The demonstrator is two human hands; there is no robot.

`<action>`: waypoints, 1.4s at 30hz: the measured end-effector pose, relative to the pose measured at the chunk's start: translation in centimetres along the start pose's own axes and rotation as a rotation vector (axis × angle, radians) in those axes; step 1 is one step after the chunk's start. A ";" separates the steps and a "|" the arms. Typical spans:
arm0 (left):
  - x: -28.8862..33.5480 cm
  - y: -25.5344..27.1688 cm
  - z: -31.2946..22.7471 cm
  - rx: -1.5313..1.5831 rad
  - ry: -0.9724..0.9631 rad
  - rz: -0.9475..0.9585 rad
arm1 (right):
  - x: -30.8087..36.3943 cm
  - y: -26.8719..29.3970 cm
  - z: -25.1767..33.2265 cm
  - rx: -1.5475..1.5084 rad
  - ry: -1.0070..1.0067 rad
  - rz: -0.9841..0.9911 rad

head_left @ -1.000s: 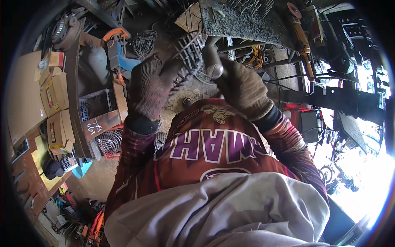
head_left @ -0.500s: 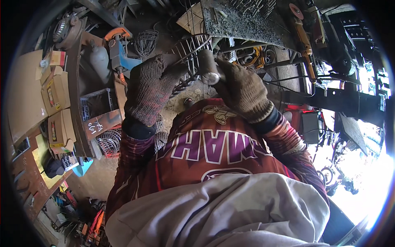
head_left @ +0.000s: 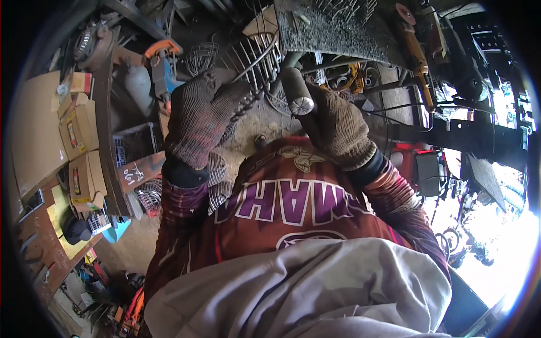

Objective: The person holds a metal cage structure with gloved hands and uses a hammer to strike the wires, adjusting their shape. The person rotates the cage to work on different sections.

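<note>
My left hand, in a dark knitted glove, is closed around a frame of thin metal bars with a curved outer rod. The glove hides where it grips the frame. In my right hand, gloved in brown knit, is a hammer with a thick cylindrical metal head. Its round striking face, scored with lines, is turned toward me. My fingers and the head hide most of the handle. The hammer head is just right of the frame, apart from it.
A metal plate covered in dark grit lies ahead. At the left are a blue and orange clamp-like tool, a grey gas bottle and cardboard boxes. An angle grinder lies at the right. Wire cages lie below my left hand.
The hammer head has moved slightly right and toward me, away from the frame. My left hand has shifted a little left and nearer, and the frame has tilted with it.
</note>
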State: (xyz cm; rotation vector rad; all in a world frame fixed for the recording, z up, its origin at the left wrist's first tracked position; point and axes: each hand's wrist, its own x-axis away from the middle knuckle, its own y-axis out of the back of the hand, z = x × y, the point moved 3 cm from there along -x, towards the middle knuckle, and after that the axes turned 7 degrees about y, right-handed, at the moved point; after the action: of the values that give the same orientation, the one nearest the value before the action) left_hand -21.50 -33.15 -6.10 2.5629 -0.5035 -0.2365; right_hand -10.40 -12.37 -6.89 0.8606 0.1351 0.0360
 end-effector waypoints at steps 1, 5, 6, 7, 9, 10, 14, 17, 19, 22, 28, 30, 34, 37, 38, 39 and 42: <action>0.0 0.2 0.0 -0.029 -0.002 0.006 | -0.2 0.1 -0.2 -0.010 0.040 -0.018; 0.9 -0.4 -0.6 0.211 0.062 0.052 | -0.2 -0.3 -0.2 0.110 0.123 -0.047; 0.8 -0.6 -0.5 0.182 0.085 0.071 | -0.3 -0.4 -0.1 0.125 0.130 -0.043; 0.8 -0.8 -0.4 0.153 0.108 0.090 | -0.3 -0.5 0.0 0.140 0.138 -0.039; 0.8 -0.9 -0.3 0.059 0.065 0.087 | -0.5 -0.4 0.2 0.166 0.039 0.044; 0.8 -1.0 -0.3 0.012 0.044 0.085 | -0.6 -0.2 0.4 0.179 -0.011 0.086; 0.6 -0.4 -1.6 -0.137 -0.022 0.033 | 0.2 3.2 3.2 0.148 0.082 -0.028; 0.4 -0.2 -2.2 -0.080 0.017 0.052 | 1.2 3.4 2.0 -0.014 0.284 0.069; 0.4 -0.6 -4.0 0.075 -0.023 0.071 | -0.3 1.5 0.4 0.137 0.107 -0.011; 0.1 -0.2 -1.6 -0.196 -0.136 0.106 | -0.3 1.6 0.4 0.047 -0.003 0.016; 0.7 1.2 -0.2 0.357 0.478 0.123 | 1.2 0.1 -2.9 -0.264 -0.129 -0.198; 1.2 1.7 0.1 0.450 0.598 0.156 | 1.8 -0.6 -5.3 -0.366 -0.177 -0.258; 1.8 2.0 1.3 0.655 0.391 0.145 | 1.5 -0.8 -7.5 -0.348 -0.050 -0.290; 1.7 2.2 1.8 0.691 0.364 0.210 | 0.7 0.1 -7.1 -0.447 -0.095 -0.358; 1.6 2.1 1.7 0.718 0.346 0.248 | 0.7 0.2 -7.0 -0.412 -0.034 -0.359; 1.4 2.3 1.5 0.699 0.353 0.257 | 0.6 0.3 -7.0 -0.376 0.026 -0.360; 1.3 2.3 1.2 0.664 0.351 0.265 | 0.6 0.4 -7.0 -0.275 0.129 -0.383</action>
State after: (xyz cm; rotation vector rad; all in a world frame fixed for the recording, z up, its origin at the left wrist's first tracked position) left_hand -21.37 -36.06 -6.04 3.0173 -0.8850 0.5569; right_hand -10.72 -6.81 -11.20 0.5473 0.4050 -0.2443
